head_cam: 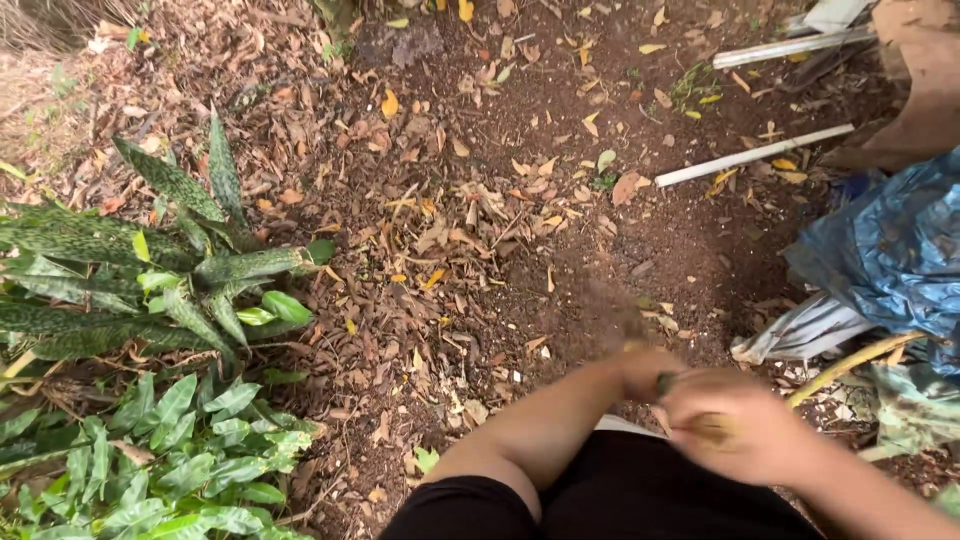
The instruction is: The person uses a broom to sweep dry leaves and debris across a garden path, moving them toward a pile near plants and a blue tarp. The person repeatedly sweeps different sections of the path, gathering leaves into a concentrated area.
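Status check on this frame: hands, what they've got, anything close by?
Hands blurred: right hand closed on a thin yellowish stem; left hand beside it, grip unclear. Blue plastic sheet close right. Dry leaves on soil ahead.

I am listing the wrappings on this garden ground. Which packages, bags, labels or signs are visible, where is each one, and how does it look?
Blue plastic bag: right edge, crumpled, shiny, dusted with soil.
Brown cardboard piece: top right corner, flat, torn edge.
Pale grey wrapping: on the soil below the blue bag, creased.
No labels, signs or screens are visible.
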